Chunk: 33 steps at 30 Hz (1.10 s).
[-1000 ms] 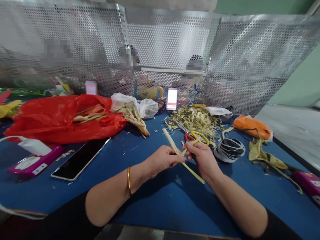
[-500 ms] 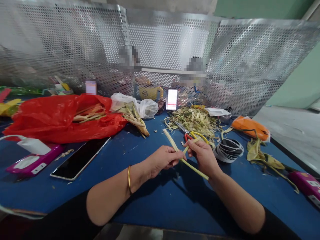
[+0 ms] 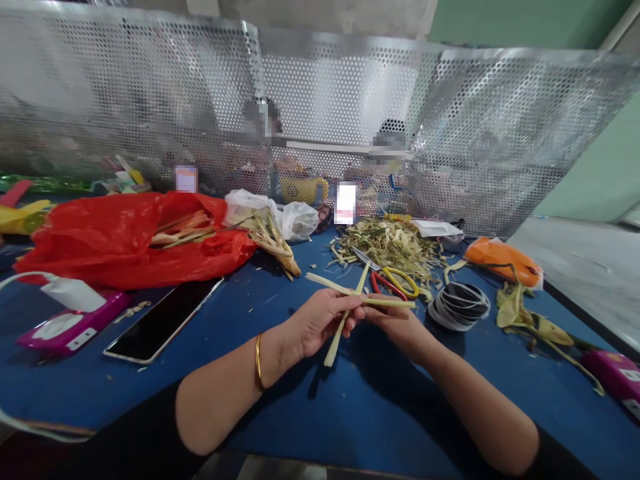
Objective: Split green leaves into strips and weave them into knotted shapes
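Note:
My left hand [image 3: 327, 319] pinches pale green plant strips [image 3: 336, 341] where they cross, thumb on top. One strip points up and down, others spread to the left and right. My right hand [image 3: 393, 321] is against the crossing from the right, partly under a strip; its fingertips are hidden behind the strips and my left fingers. Just beyond the hands lie scissors [image 3: 407, 283] with red and yellow handles, their blades by a pile of shredded plant trimmings [image 3: 390, 241]. A coil of grey-white cord [image 3: 459, 305] sits right of my right hand.
At left are a red plastic bag [image 3: 100, 240] holding dried stalks, a dark phone [image 3: 165, 320] and a magenta power strip [image 3: 75, 327]. An orange packet [image 3: 503, 261] and dry leaves [image 3: 535, 320] lie at right. A perforated metal screen [image 3: 340, 93] stands behind.
The strips have turned and now form a cross in my left hand. My right hand has lowered and moved behind the crossing, leaving the scissor handles more exposed.

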### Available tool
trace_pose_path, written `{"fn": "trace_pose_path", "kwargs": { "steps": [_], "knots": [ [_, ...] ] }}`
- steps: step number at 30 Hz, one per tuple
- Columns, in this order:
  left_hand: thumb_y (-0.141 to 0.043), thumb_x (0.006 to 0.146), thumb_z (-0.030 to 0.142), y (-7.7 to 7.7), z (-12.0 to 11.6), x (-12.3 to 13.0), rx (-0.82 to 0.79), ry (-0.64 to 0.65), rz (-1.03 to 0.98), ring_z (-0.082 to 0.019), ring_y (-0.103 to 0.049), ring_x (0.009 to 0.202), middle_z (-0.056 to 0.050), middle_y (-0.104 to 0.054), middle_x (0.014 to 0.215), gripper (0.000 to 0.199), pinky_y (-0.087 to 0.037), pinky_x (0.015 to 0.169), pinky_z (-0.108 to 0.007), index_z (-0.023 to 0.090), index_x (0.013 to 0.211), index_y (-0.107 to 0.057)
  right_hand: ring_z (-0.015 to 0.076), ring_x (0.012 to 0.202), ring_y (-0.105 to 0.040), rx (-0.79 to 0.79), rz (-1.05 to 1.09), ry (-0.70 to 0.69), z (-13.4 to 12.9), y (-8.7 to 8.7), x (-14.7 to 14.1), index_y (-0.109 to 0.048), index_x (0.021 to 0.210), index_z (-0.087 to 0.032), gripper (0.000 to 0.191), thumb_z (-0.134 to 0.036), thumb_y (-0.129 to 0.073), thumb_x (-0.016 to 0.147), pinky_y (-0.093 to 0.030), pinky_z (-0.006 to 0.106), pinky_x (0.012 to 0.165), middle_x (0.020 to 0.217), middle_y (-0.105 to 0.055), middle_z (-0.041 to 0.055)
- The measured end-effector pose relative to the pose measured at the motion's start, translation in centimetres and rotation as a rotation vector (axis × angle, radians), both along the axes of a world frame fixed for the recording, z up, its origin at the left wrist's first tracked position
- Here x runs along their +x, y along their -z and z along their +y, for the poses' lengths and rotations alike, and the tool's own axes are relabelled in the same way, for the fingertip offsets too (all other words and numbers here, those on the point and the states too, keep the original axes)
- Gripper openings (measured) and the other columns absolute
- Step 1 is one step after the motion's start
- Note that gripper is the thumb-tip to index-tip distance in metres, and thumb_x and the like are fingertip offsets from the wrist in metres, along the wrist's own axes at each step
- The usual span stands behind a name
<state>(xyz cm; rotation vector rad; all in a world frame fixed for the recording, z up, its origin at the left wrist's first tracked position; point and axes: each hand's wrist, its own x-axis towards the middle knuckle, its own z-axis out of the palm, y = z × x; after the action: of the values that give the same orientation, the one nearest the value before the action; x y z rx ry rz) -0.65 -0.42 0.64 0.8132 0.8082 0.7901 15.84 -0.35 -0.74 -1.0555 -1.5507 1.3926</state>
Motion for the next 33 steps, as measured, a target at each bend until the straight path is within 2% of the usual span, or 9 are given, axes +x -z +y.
{"fn": "trace_pose_path", "kwargs": {
  "steps": [4, 8, 12, 17, 20, 23, 27, 30, 33],
  "knots": [
    [-0.067, 0.077, 0.032, 0.7, -0.2, 0.5, 0.091, -0.091, 0.109, -0.005, -0.047, 0.04, 0.0, -0.057, 0.055, 0.025, -0.037, 0.042, -0.018, 0.011, 0.066, -0.061, 0.0147, 0.063, -0.054, 0.117, -0.135, 0.06, -0.1, 0.9, -0.2, -0.07, 0.068, -0.018, 0.015, -0.03, -0.063, 0.075, -0.042, 0.028, 0.064, 0.063, -0.062, -0.0005],
    [-0.066, 0.079, 0.031, 0.8, 0.0, 0.7, 0.074, -0.158, 0.142, -0.005, -0.048, 0.04, 0.0, -0.057, 0.053, 0.027, -0.037, 0.042, -0.017, 0.011, 0.062, -0.06, 0.017, 0.068, -0.057, 0.18, -0.223, 0.087, -0.5, 0.7, -0.5, -0.068, 0.065, -0.018, 0.018, -0.025, -0.058, 0.079, -0.043, 0.029, 0.067, 0.066, -0.065, 0.0007],
    [-0.068, 0.078, 0.029, 0.1, 0.2, 0.3, 0.006, -0.162, 0.072, -0.007, -0.053, 0.044, -0.003, -0.064, 0.064, 0.02, -0.043, 0.045, -0.019, 0.01, 0.073, -0.064, 0.0212, 0.084, -0.061, 0.075, -0.032, 0.139, -0.6, -0.1, -0.8, -0.071, 0.086, -0.019, 0.019, -0.033, -0.068, 0.074, -0.046, 0.033, 0.08, 0.082, -0.069, 0.0036],
    [-0.061, 0.084, 0.039, -0.2, 0.3, 0.1, -0.064, -0.144, 0.054, -0.009, -0.058, 0.048, -0.009, -0.071, 0.076, 0.03, -0.044, 0.045, -0.019, 0.01, 0.091, -0.066, 0.0142, 0.063, -0.054, 0.024, 0.19, 0.419, -0.3, -0.8, -0.2, -0.068, 0.076, -0.019, 0.025, -0.041, -0.074, 0.067, -0.045, 0.029, 0.064, 0.067, -0.062, 0.0001],
    [-0.067, 0.079, 0.027, 0.1, 0.3, 0.3, -0.051, -0.166, 0.074, -0.007, -0.056, 0.046, -0.007, -0.071, 0.075, 0.021, -0.042, 0.043, -0.017, 0.012, 0.093, -0.067, 0.0129, 0.056, -0.053, 0.001, 0.223, 0.406, -0.5, -0.9, -0.2, -0.065, 0.067, -0.019, 0.024, -0.04, -0.075, 0.066, -0.045, 0.028, 0.058, 0.059, -0.059, -0.0012],
    [-0.066, 0.077, 0.018, 0.4, 0.4, 0.4, -0.009, -0.233, 0.13, -0.006, -0.053, 0.043, -0.004, -0.07, 0.07, 0.016, -0.037, 0.038, -0.016, 0.011, 0.092, -0.067, 0.013, 0.053, -0.053, 0.084, 0.131, 0.308, -1.1, -1.3, -0.5, -0.064, 0.063, -0.019, 0.021, -0.037, -0.074, 0.067, -0.045, 0.028, 0.056, 0.057, -0.06, -0.0006],
    [-0.067, 0.076, 0.021, 0.2, 0.5, 0.3, 0.012, -0.201, 0.169, -0.004, -0.049, 0.041, -0.006, -0.069, 0.072, 0.017, -0.03, 0.034, -0.014, 0.01, 0.089, -0.068, 0.0133, 0.05, -0.052, 0.178, 0.012, 0.267, -1.3, -1.8, -0.3, -0.064, 0.063, -0.019, 0.022, -0.038, -0.068, 0.074, -0.043, 0.028, 0.054, 0.052, -0.058, -0.0009],
    [-0.066, 0.078, 0.03, 0.0, 0.5, 0.2, 0.054, -0.195, 0.168, -0.003, -0.045, 0.039, -0.007, -0.069, 0.074, 0.022, -0.026, 0.033, -0.014, 0.01, 0.087, -0.068, 0.0128, 0.05, -0.049, 0.237, -0.01, 0.426, -0.8, -1.9, 0.6, -0.063, 0.064, -0.02, 0.023, -0.037, -0.062, 0.079, -0.039, 0.027, 0.052, 0.053, -0.055, -0.0017],
    [-0.062, 0.081, 0.036, -0.2, 0.3, 0.2, 0.116, -0.181, 0.224, -0.002, -0.039, 0.035, -0.003, -0.065, 0.067, 0.026, -0.022, 0.032, -0.015, 0.011, 0.084, -0.068, 0.0152, 0.061, -0.051, 0.427, -0.104, 0.652, -0.2, -2.1, 1.7, -0.065, 0.07, -0.021, 0.017, -0.034, -0.062, 0.081, -0.04, 0.028, 0.06, 0.063, -0.058, 0.0]
  ]
}}
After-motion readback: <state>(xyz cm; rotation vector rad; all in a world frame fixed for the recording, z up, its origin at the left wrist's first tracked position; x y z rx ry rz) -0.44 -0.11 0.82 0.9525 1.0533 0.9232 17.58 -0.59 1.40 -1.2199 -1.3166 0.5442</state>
